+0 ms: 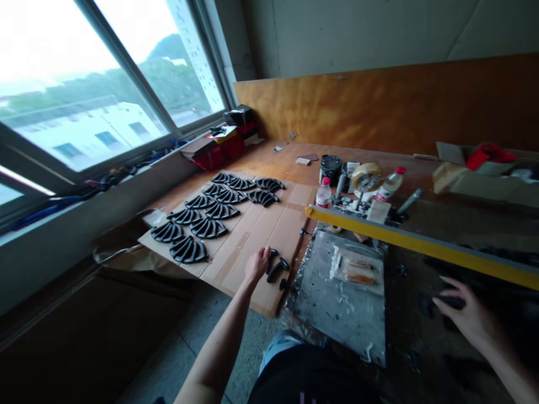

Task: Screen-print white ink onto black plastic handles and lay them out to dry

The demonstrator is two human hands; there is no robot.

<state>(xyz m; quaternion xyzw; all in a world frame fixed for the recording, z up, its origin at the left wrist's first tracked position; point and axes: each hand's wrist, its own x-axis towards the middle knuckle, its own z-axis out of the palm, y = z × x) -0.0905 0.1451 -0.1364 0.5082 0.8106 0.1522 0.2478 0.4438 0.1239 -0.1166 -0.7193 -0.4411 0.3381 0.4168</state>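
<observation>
The left hand (pixel 257 265) and right hand (pixel 465 311) are reaching low over the bench (pixel 269 163).
The left is curling, grip unclear, beside black curved pieces (pixel 275 268) on cardboard (pixel 261 230); the right is closing on a dark piece (pixel 452 302).

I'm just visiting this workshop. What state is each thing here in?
Left hand: resting on the black curved pieces
Right hand: curled around a dark object
Black fan-shaped pieces: laid in rows on cardboard
Plastic bottle: upright, capped
Metal sheet: smeared with white
</observation>
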